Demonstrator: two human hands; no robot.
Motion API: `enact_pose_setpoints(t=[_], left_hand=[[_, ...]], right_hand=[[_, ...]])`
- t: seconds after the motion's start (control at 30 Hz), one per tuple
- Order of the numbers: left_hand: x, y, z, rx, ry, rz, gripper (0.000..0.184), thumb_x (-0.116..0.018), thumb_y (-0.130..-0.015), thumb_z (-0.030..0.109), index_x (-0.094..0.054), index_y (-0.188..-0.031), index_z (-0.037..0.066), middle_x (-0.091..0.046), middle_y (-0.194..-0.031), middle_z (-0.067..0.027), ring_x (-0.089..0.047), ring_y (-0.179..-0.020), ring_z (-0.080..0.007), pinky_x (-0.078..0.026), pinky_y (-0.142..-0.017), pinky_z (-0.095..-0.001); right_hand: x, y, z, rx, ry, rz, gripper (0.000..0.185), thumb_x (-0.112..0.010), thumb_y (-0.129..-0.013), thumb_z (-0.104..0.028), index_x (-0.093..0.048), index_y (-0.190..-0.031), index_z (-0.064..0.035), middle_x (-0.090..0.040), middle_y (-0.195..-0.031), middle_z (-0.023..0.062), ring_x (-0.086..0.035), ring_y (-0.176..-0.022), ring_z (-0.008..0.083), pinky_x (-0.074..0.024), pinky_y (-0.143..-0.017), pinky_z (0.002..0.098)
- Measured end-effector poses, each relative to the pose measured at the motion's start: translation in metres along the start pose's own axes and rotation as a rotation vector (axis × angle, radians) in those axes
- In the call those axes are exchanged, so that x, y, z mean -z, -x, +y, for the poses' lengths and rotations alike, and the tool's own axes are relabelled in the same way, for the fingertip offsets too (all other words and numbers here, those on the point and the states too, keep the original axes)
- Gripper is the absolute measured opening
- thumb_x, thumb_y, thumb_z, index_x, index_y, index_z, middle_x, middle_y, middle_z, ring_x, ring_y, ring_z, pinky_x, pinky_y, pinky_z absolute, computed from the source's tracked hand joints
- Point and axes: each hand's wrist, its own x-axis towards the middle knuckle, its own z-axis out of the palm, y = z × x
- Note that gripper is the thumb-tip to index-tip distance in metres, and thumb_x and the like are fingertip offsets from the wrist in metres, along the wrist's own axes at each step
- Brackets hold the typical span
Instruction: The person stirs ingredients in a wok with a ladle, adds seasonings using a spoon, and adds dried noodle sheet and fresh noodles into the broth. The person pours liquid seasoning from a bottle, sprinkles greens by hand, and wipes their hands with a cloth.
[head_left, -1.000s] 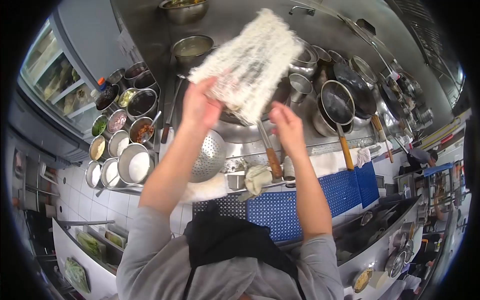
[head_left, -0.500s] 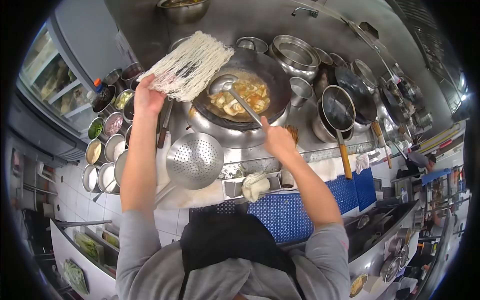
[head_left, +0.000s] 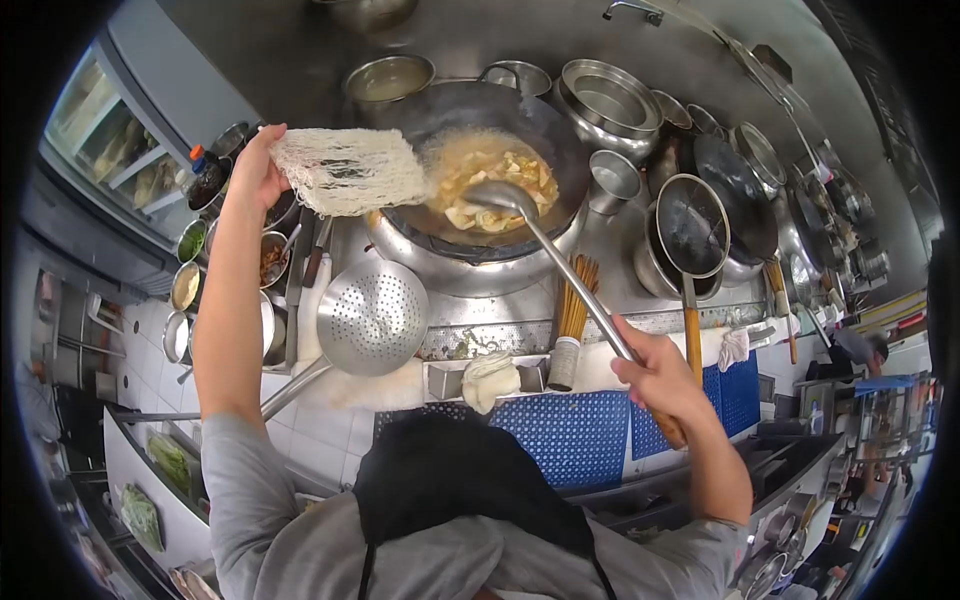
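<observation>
My left hand (head_left: 260, 172) is closed on one end of a pale slab of dried noodles (head_left: 345, 172), held out level. The slab's far end reaches over the left side of a dark wok (head_left: 555, 130). Steaming broth with yellowish chopped pieces (head_left: 515, 170) lies in the wok. My right hand (head_left: 660, 372) is wrapped round the handle of a long metal ladle (head_left: 570, 268), close to its wooden end. The ladle's bowl rests among the food, right of the noodles.
A perforated strainer (head_left: 372, 318) lies in front of the wok. Beside it are a folded cloth (head_left: 490, 382) and a bamboo brush (head_left: 578, 300). Metal pots (head_left: 610, 95) and a wooden-handled sieve (head_left: 692, 225) stand right. Seasoning bowls (head_left: 187, 285) and a dark bottle (head_left: 205, 178) sit left.
My left hand has moved left, and the noodle slab has turned from slanting upward to nearly level. My right hand has moved right and toward me, further down the ladle handle; the ladle bowl shifted right.
</observation>
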Motion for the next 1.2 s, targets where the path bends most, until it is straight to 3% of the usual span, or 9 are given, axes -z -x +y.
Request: enact_pose_setpoints(t=[0.2,0.27,0.33,0.47,0.53,0.77,0.87,1.13,1.2], left_hand=[[-0.029,-0.045,-0.028,0.246,-0.132,-0.125,0.032,-0.058,-0.096,0.023,-0.055,-0.111,-0.005,-0.067,-0.102,-0.0221,-0.071,-0.087,-0.0375,-0.063,-0.074,-0.0541],[-0.047,-0.042,-0.049,0.224,-0.134,-0.107,0.032,-0.058,-0.096,0.026,-0.058,-0.11,-0.003,-0.069,-0.104,-0.0192,-0.073,-0.086,-0.0329,-0.065,-0.068,-0.0463],[-0.061,-0.039,-0.064,0.187,-0.123,-0.075,0.035,-0.059,-0.095,0.025,-0.056,-0.113,-0.005,-0.067,-0.104,-0.0216,-0.071,-0.086,-0.0378,-0.063,-0.069,-0.0562],[-0.069,-0.029,-0.057,0.123,-0.19,-0.02,0.037,-0.059,-0.094,0.023,-0.056,-0.113,-0.009,-0.068,-0.103,-0.024,-0.073,-0.081,-0.0373,-0.064,-0.062,-0.0528],[-0.068,-0.03,-0.037,0.074,-0.252,-0.023,0.037,-0.056,-0.094,0.023,-0.058,-0.109,-0.01,-0.069,-0.099,-0.0237,-0.073,-0.08,-0.0354,-0.064,-0.059,-0.0482],[-0.066,-0.038,-0.017,0.108,-0.458,-0.008,0.035,-0.059,-0.092,0.023,-0.06,-0.109,-0.008,-0.069,-0.097,-0.0204,-0.072,-0.078,-0.0328,-0.062,-0.058,-0.0481],[-0.069,-0.039,-0.03,0.129,-0.44,-0.01,0.034,-0.059,-0.092,0.022,-0.06,-0.109,-0.007,-0.069,-0.097,-0.02,-0.072,-0.08,-0.0336,-0.061,-0.06,-0.0492],[-0.062,-0.031,-0.013,0.144,-0.494,-0.051,0.038,-0.058,-0.094,0.026,-0.06,-0.11,-0.008,-0.069,-0.097,-0.0206,-0.072,-0.078,-0.0329,-0.062,-0.061,-0.0472],[-0.062,-0.029,-0.007,0.159,-0.516,-0.061,0.039,-0.059,-0.094,0.027,-0.059,-0.11,-0.008,-0.069,-0.096,-0.0207,-0.072,-0.076,-0.032,-0.062,-0.059,-0.0456]], right_hand=[[-0.029,-0.051,0.013,0.215,0.402,0.27,0.063,-0.064,-0.085,-0.007,-0.047,-0.146,-0.0023,-0.066,-0.106,0.0302,-0.063,-0.108,0.0456,-0.0487,-0.089,0.0475],[-0.038,-0.086,0.01,0.219,0.223,0.257,0.057,-0.062,-0.087,-0.007,-0.05,-0.142,0.0007,-0.069,-0.094,0.0271,-0.07,-0.088,0.0403,-0.0533,-0.076,0.0464],[-0.047,-0.099,0.0,0.19,-0.068,0.232,0.05,-0.06,-0.088,-0.007,-0.053,-0.137,0.0026,-0.068,-0.083,0.0224,-0.07,-0.071,0.0337,-0.0533,-0.063,0.0439],[-0.047,-0.135,-0.004,0.27,-0.282,0.291,0.044,-0.057,-0.091,-0.006,-0.055,-0.133,0.0042,-0.062,-0.067,0.0128,-0.062,-0.048,0.0206,-0.0492,-0.045,0.0375],[-0.041,-0.143,-0.023,0.242,-0.227,0.339,0.045,-0.057,-0.091,-0.007,-0.054,-0.135,0.0043,-0.062,-0.067,0.0129,-0.064,-0.05,0.0213,-0.0503,-0.046,0.0376],[-0.061,-0.177,-0.043,0.199,-0.32,0.398,0.054,-0.058,-0.094,-0.01,-0.045,-0.144,0.0053,-0.063,-0.071,0.0133,-0.065,-0.052,0.0212,-0.0507,-0.046,0.037],[-0.076,-0.154,-0.05,0.212,-0.405,0.18,0.057,-0.058,-0.095,-0.01,-0.042,-0.147,0.0059,-0.064,-0.072,0.0128,-0.063,-0.051,0.0204,-0.0503,-0.046,0.0365],[-0.05,-0.159,-0.042,0.252,-0.062,0.422,0.053,-0.06,-0.093,-0.013,-0.048,-0.139,0.0105,-0.069,-0.076,0.0159,-0.065,-0.05,0.0197,-0.0546,-0.053,0.0349],[-0.058,-0.166,-0.036,0.246,-0.223,0.407,0.045,-0.058,-0.094,-0.011,-0.052,-0.132,0.013,-0.066,-0.071,0.013,-0.062,-0.048,0.021,-0.0531,-0.047,0.038]])
